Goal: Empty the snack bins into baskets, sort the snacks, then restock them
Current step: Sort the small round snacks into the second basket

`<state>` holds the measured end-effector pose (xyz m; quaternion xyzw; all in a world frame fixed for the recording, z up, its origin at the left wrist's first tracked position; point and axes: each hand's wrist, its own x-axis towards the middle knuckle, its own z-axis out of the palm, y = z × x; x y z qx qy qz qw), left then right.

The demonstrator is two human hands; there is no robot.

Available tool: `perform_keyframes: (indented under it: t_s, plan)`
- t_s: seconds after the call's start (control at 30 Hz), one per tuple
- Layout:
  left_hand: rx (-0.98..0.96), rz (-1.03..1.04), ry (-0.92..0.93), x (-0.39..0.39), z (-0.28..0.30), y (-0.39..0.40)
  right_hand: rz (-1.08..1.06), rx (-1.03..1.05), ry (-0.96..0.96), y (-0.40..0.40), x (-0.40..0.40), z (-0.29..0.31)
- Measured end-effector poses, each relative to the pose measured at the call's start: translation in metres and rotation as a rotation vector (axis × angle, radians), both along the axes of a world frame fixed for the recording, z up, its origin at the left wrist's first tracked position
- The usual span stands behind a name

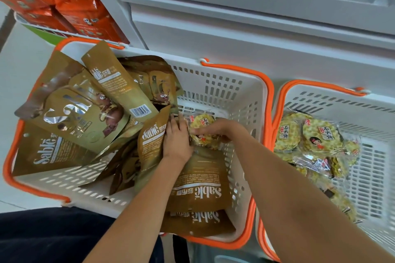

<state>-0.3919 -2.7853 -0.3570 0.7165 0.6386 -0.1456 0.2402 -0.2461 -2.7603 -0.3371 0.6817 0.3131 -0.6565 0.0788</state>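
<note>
White drawer fronts rise behind the two baskets; in the left basket [215,83] my right hand [215,129] pinches a yellow cracker pack [202,126] while my left hand [176,136] lies flat, fingers straight, holding back a Sablé pouch [150,141]. That pinch looks shallow on slick wrap, so I judge the pack could slide free and drop among the pouches before reaching the right basket [333,102].

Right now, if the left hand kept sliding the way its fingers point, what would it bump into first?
Probably the brown Sablé pouches piled at the far side of the left basket. The left hand points that way, resting on a pouch, but depth is hard to judge.
</note>
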Motion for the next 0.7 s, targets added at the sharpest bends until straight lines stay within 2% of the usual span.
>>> perform_keyframes:
  t_s: [0.1, 0.17, 0.33, 0.43, 0.53, 0.6, 0.7]
  plan:
    - [0.012, 0.151, -0.143, 0.005, 0.001, -0.015, 0.121, -0.085, 0.005, 0.001, 0.004, 0.012]
    - [0.056, 0.21, -0.248, 0.005, 0.001, -0.024, 0.12, -0.071, 0.015, -0.004, 0.001, 0.014]
    - [0.188, 0.279, -0.416, -0.005, 0.003, -0.026, -0.296, 0.241, 0.091, -0.028, -0.012, 0.016]
    - [0.268, 0.413, -0.505, -0.004, 0.017, -0.028, -0.344, 0.339, 0.116, -0.039, -0.017, 0.028]
    - [0.316, 0.583, -0.63, -0.003, 0.038, -0.035, -0.408, 0.468, 0.052, -0.047, -0.026, 0.048]
    - [0.344, 0.616, -0.716, 0.001, 0.056, -0.04, -0.45, 0.545, 0.013, -0.056, -0.029, 0.063]
    - [0.352, 0.635, -0.825, 0.011, 0.088, -0.045, -0.555, 0.704, 0.07, -0.07, -0.023, 0.094]
